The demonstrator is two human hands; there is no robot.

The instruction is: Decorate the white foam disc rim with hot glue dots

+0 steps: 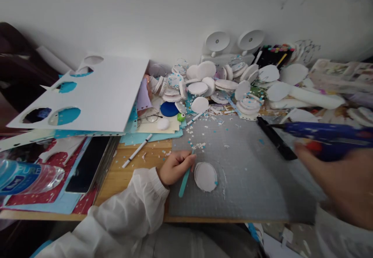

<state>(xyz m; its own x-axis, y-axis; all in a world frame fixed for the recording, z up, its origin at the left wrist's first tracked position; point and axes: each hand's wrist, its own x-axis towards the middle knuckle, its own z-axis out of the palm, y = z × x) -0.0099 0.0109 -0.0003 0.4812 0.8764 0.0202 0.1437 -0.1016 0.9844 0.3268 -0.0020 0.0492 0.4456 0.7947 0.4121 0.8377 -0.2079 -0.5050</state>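
My left hand (176, 167) rests on the left part of the grey cutting mat (244, 196), its fingers curled round a flat teal craft stick (183, 185). Just right of that hand lies a round white disc (205, 177) with a small blue fleck near its edge. Thin clear strands curve beside the disc. My right hand (340, 176), blurred, grips a blue glue gun (329, 133) above the mat's right side. The gun's nozzle points left, over a black utility knife (275, 138). Part of the gun runs out of view.
Piled white discs (206, 70) line the back by a two-headed white lamp (217, 42). A white board with round holes (107, 91) sits at left, above a dark phone (89, 164) and water bottle (29, 176). A marker (136, 151) and paper scraps (199, 146) lie about.
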